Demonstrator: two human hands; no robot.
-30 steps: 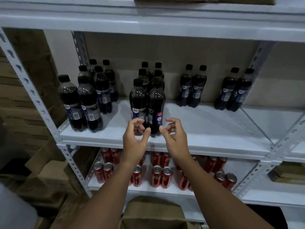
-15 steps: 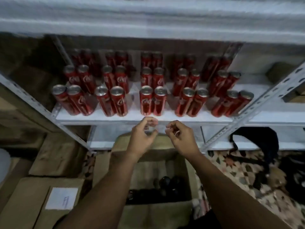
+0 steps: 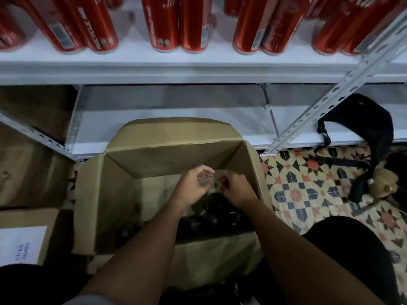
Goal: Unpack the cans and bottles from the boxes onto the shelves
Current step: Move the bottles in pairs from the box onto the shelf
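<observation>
An open cardboard box (image 3: 105, 194) stands on the floor below the white shelf (image 3: 198, 69). Dark bottles (image 3: 207, 221) with black caps stand in its near part, partly hidden by my arms. My left hand (image 3: 193, 186) and my right hand (image 3: 235, 188) hover side by side inside the box, above the bottles, fingers loosely curled and holding nothing. Red cans (image 3: 169, 23) stand in pairs along the shelf above.
A lower white shelf (image 3: 176, 119) runs behind the box. More cardboard boxes (image 3: 28, 236) sit at the left, one with a white label. A black bag (image 3: 370, 137) hangs off the shelf onto the patterned tile floor (image 3: 297, 183) at the right.
My view has dropped from the bottle shelf past the can shelf to the box. Both empty hands have come down from the shelf edge into the open box.
</observation>
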